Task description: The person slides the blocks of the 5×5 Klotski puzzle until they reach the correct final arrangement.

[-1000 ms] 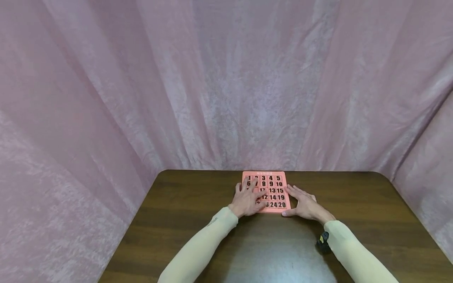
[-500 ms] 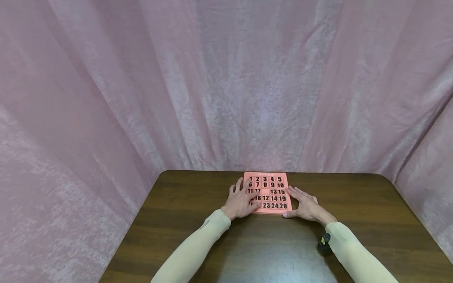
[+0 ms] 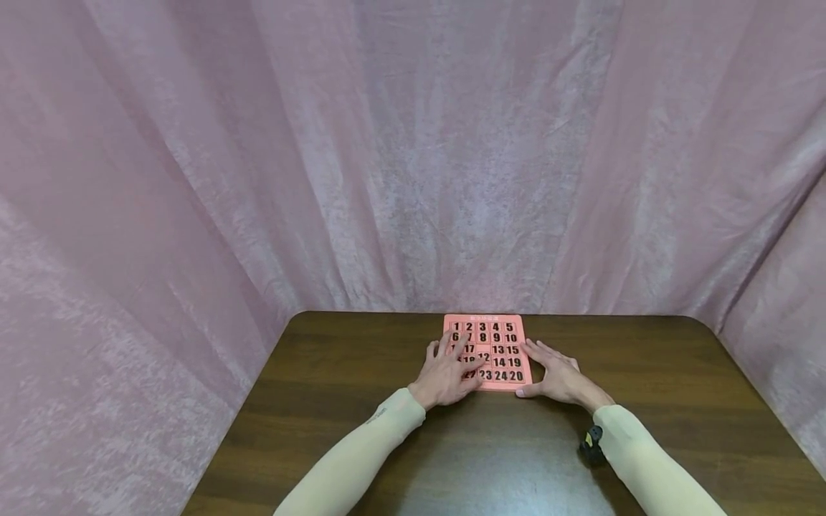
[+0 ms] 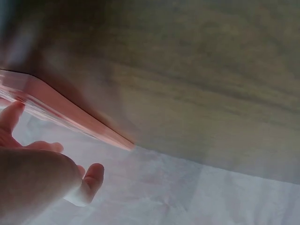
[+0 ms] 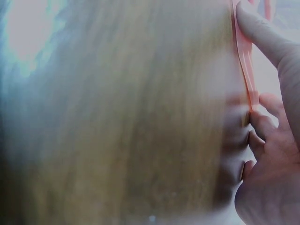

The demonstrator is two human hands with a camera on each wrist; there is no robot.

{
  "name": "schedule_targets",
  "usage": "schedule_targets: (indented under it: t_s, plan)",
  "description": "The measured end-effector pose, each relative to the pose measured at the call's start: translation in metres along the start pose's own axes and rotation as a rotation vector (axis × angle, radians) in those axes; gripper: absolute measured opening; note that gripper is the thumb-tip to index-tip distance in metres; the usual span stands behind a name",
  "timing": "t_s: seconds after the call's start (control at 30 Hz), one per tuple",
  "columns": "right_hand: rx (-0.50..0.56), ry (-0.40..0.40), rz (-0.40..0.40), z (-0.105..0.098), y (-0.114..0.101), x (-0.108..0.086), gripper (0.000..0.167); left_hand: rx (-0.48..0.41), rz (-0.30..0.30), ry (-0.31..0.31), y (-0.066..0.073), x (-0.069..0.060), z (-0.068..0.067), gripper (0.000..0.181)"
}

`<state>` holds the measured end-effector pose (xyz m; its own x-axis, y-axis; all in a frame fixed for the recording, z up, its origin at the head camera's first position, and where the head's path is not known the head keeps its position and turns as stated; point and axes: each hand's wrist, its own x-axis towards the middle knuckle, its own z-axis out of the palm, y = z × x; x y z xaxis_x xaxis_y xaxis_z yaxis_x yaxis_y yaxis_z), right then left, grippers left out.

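A flat pink plastic-looking board [image 3: 482, 318] with black-numbered square tiles lies at the far edge of a dark brown wooden table [image 3: 355, 373]. Its tile 12 [image 3: 484, 356] sits between two rows. The left hand [image 3: 444, 378] spreads loose fingers over the left part, one fingertip at this tile. The right hand [image 3: 560, 378], fingers extended, touches the board's right side. Behind hangs a pink velvety curtain [image 3: 464, 143].
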<state>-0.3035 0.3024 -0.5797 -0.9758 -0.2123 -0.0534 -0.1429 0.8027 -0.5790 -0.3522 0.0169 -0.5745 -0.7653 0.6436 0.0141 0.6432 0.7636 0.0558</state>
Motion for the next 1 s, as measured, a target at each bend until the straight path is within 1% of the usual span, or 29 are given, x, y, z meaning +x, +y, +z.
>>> schedule_targets:
  t_s: [0.2,0.33,0.4,0.53,0.73,0.87,1.0]
  plan:
    - [-0.001,-0.001,0.004,-0.001,-0.001,0.001,0.116,-0.002,-0.035,-0.012,-0.001,0.009,-0.002,0.052]
    - [-0.003,-0.009,0.018,0.000,-0.002,0.000,0.116,-0.015,-0.047,-0.013,-0.002,0.010,0.000,0.053]
    - [-0.003,-0.011,0.017,0.000,-0.002,-0.001,0.116,-0.024,-0.053,-0.016,-0.002,0.008,0.001,0.054]
    - [0.010,-0.016,0.017,-0.001,-0.003,-0.002,0.116,-0.032,-0.049,-0.025,-0.003,-0.001,0.002,0.057]
    - [0.015,-0.005,0.006,-0.003,-0.002,-0.001,0.116,-0.010,-0.031,0.015,-0.008,-0.014,-0.003,0.054]
    - [0.012,-0.004,0.000,-0.002,-0.002,-0.001,0.115,-0.033,-0.027,0.024,-0.010,-0.018,-0.006,0.052]
    - [0.009,-0.014,0.000,0.000,-0.001,0.000,0.116,-0.077,-0.028,0.011,-0.011,-0.019,-0.003,0.053]
